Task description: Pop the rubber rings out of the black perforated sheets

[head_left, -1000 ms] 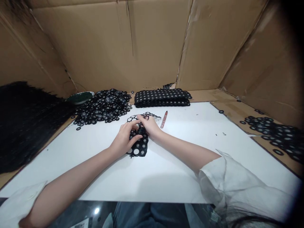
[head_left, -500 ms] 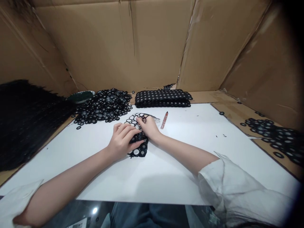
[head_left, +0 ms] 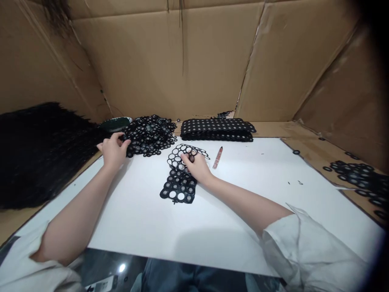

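Note:
A black sheet of joined rings [head_left: 179, 184] lies on the white board, its lower part filled with grey-centred discs and its upper part open rings. My right hand [head_left: 197, 165] is closed on the sheet's upper right part, thumb and fingers pinching it. My left hand [head_left: 114, 149] is at the left edge of a heap of small black rings [head_left: 150, 134], thumb and fingers apart. Whether a ring touches its fingertips is too small to tell.
Folded dotted black sheets [head_left: 217, 129] lie at the back. A pinkish pointed tool [head_left: 218, 157] is right of my right hand. A dark bristly pile [head_left: 39, 154] fills the left, with a green dish [head_left: 117, 123] behind. More black rings [head_left: 355, 174] lie on cardboard at right.
My left hand has left the ring sheet and moved up and left to the heap, uncovering the sheet's lower part. My right hand still holds the sheet. The view has shifted slightly left.

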A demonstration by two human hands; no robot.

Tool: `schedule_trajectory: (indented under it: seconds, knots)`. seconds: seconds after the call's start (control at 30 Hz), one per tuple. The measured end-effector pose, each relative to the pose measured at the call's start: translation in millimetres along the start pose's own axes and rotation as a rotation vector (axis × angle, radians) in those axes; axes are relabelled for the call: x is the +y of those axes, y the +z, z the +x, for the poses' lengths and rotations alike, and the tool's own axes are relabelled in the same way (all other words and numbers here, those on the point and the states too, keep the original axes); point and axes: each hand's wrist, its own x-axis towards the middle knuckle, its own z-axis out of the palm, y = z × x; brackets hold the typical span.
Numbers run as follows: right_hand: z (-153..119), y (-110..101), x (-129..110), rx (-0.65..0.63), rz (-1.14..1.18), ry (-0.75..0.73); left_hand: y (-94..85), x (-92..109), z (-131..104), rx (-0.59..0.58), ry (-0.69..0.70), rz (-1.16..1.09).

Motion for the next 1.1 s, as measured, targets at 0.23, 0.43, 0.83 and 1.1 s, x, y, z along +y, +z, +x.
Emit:
schedule_trajectory:
  seconds: [0.23,0.43,0.83,1.1]
  knots:
    - [2,0,1,-0.059,0.226,0.116,4.7,-54,4,-0.023,-0.164,0.063]
    - [3,1,0,-0.056,0.282,0.157,19.4,-80,9,0.023,-0.169,-0.082]
    - [8,5,6,-0.089,0.529,0.212,-8.0,-30,2,0.196,0.014,-0.074]
    - [13,2,2,0.059,0.577,0.160,-2.1,75,-39,-0.429,0.359,-0.322]
